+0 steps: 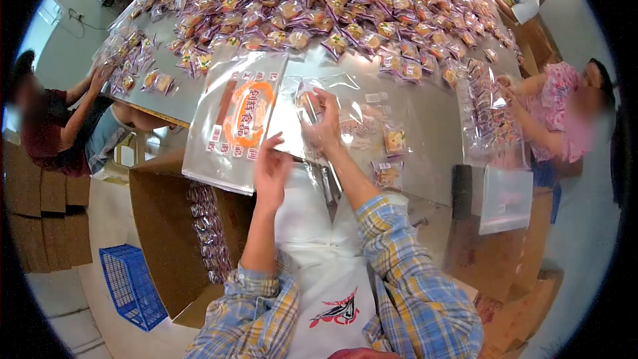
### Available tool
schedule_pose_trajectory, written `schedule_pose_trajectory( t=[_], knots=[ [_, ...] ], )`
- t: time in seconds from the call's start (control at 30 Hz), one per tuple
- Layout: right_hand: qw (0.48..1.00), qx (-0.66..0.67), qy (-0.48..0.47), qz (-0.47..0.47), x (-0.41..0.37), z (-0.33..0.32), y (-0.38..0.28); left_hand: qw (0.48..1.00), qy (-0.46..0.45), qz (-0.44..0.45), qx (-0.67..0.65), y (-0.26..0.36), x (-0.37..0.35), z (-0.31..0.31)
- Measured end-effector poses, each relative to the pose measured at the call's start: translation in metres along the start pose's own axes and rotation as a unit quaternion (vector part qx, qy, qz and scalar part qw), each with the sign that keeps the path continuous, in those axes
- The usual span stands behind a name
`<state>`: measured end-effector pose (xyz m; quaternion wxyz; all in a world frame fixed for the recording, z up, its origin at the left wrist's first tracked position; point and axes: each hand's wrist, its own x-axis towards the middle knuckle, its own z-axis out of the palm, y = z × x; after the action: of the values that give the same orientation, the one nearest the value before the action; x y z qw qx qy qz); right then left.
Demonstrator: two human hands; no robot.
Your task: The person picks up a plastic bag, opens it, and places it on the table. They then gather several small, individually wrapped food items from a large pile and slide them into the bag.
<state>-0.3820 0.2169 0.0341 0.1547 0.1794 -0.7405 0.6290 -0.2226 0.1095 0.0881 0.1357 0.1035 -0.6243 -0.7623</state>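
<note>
My right hand (324, 123) is curled around a small wrapped snack packet (307, 101) at the near side of the table, over clear plastic. My left hand (271, 169) is raised at the table edge, its fingers apart and slightly blurred, with nothing visible in them. Beside it lies a stack of clear printed bags (249, 113) with an orange label, overhanging the edge. Right of my right hand, a clear printed bag (359, 123) lies flat, and two snack packets (395, 139) are at its right side.
A large heap of wrapped snack packets (299, 6) covers the far table. Co-workers sit left (60, 119) and right (565, 113); another is far right. Below are an open carton (163, 226) holding packets, a blue crate (133, 286) and a clear plastic bundle (506, 199).
</note>
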Motion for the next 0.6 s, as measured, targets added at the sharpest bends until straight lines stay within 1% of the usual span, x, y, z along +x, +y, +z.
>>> schedule_pose_trajectory(
  t=[0.03,0.07,0.1,0.13,0.17,0.23,0.27,0.3,0.37,0.4,0.47,0.5,0.53,0.57,0.6],
  knots=[
    [1.000,0.015,-0.008,0.017,-0.001,-0.002,-0.005,0.990,0.104,0.080,0.049,-0.006,0.022,0.009],
    [0.999,0.032,-0.016,0.031,0.000,-0.004,-0.009,0.987,0.152,0.005,0.060,-0.005,0.041,0.014],
    [0.998,0.048,-0.024,0.042,0.003,-0.005,-0.012,0.987,0.155,-0.040,0.023,0.003,0.055,0.024],
    [0.998,0.056,-0.026,0.000,0.003,-0.004,-0.006,0.986,0.159,-0.039,0.027,-0.005,0.073,0.028],
    [0.998,0.056,-0.033,-0.011,0.002,-0.003,0.000,0.986,0.162,-0.038,0.030,-0.016,0.088,0.031],
    [0.997,0.051,-0.043,-0.032,0.002,-0.006,-0.004,0.990,0.129,-0.043,-0.035,-0.029,0.115,0.030],
    [0.994,0.077,-0.069,-0.022,0.000,-0.011,-0.010,0.991,0.112,-0.047,-0.065,-0.035,0.123,0.027],
    [0.997,-0.004,-0.071,0.031,-0.006,-0.010,-0.012,0.993,0.083,-0.053,-0.063,-0.035,0.126,0.025],
    [0.992,-0.026,-0.089,-0.085,-0.001,-0.011,-0.012,0.996,0.030,-0.065,-0.059,-0.036,0.131,0.023],
    [0.993,-0.026,-0.103,-0.052,-0.001,-0.010,-0.013,0.995,0.042,-0.052,-0.074,-0.037,0.129,0.026],
    [0.991,-0.027,-0.129,0.013,0.002,-0.009,-0.016,0.998,0.049,0.024,0.009,-0.041,0.126,0.032],
    [0.993,0.002,-0.121,0.001,0.002,-0.009,-0.013,0.995,0.052,0.063,0.049,-0.036,0.123,0.037],
    [0.993,0.032,-0.115,-0.010,0.000,-0.009,-0.010,0.998,0.046,0.026,0.046,-0.028,0.116,0.043],
    [0.992,0.062,-0.110,-0.022,0.000,-0.009,-0.006,0.991,0.062,0.049,0.109,-0.026,0.118,0.044],
    [0.991,0.059,-0.123,-0.001,0.003,-0.010,-0.006,0.979,0.079,0.072,0.171,-0.025,0.120,0.046]
  ],
)
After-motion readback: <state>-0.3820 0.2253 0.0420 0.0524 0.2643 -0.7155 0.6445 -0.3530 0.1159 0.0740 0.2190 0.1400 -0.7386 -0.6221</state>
